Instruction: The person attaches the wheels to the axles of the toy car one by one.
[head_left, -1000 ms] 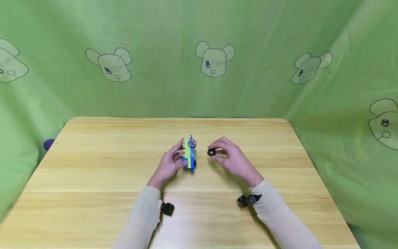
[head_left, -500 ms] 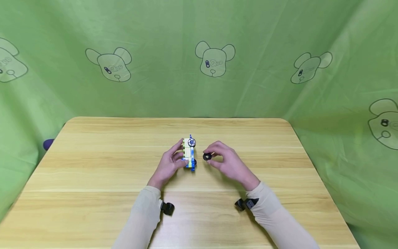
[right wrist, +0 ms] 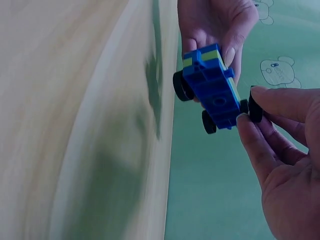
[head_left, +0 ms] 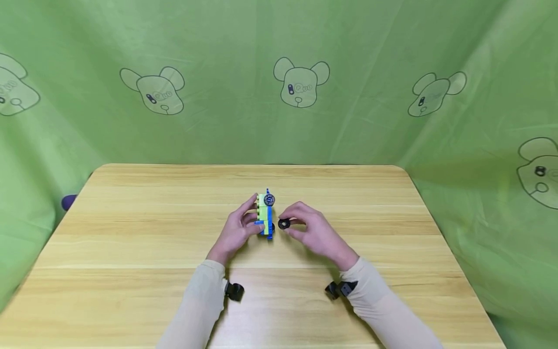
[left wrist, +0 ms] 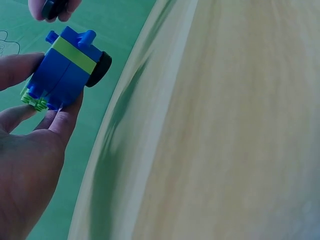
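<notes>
My left hand (head_left: pixel 234 231) grips a toy car (head_left: pixel 263 213) built of lime-green and blue bricks, with the thumb on one side and fingers on the other. The car is held above the table, its blue underside (right wrist: pixel 212 90) showing in the right wrist view. Black wheels sit on the car, among them a front wheel (right wrist: pixel 182 86) and another wheel (right wrist: pixel 209 122). Between thumb and fingers, my right hand (head_left: pixel 317 233) pinches a loose black wheel (head_left: pixel 284 223). That wheel is just right of the car, close to its side but apart in the head view.
A light wood table (head_left: pixel 174 300) lies beneath both hands. Green cloth (head_left: pixel 235 131) printed with mouse-like heads hangs behind and at the sides. Each wrist wears a black camera. Something purple (head_left: pixel 68 201) shows past the table's left edge.
My right hand has moved left and slightly nearer to me, carrying the black wheel closer to the car. The left hand and the car have barely shifted.
</notes>
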{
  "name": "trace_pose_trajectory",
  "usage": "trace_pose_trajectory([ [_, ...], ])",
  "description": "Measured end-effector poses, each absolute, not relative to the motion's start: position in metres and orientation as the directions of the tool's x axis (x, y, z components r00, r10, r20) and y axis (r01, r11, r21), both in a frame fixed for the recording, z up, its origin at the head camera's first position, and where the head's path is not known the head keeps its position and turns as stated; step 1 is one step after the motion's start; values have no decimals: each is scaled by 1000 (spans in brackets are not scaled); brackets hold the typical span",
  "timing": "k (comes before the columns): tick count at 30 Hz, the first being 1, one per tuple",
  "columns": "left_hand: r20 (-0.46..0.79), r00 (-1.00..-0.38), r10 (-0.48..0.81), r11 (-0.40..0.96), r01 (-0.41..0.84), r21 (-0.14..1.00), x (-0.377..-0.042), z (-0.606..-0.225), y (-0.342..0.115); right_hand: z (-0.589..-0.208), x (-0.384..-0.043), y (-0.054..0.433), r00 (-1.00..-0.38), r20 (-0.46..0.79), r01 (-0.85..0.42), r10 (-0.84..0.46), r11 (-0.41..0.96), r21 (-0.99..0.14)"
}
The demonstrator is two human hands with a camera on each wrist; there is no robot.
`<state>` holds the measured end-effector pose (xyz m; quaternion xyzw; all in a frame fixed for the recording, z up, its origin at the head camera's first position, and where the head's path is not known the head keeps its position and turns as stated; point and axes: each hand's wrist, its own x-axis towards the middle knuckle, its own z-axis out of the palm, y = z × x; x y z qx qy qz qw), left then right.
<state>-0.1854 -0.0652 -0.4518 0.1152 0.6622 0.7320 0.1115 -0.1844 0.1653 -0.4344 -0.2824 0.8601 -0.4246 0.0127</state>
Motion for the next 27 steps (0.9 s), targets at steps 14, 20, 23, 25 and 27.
trace_pose_trajectory([
  [14,70,-947,313,-132,29,991,-197,-481,-62,-440,-178,147,-814,284,-533,-507,457,-712],
  [20,66,-951,303,-107,35,994,-195,-481,-63,-446,-177,143,-805,295,-545,-514,445,-711],
  [23,59,-951,305,-108,28,994,-195,-482,-63,-447,-176,142,-804,304,-550,-512,444,-707],
  [25,54,-950,308,-114,20,993,-195,-482,-63,-448,-176,141,-803,307,-553,-510,447,-703],
  [27,49,-949,310,-120,12,993,-195,-483,-63,-449,-176,141,-801,313,-558,-510,449,-698],
])
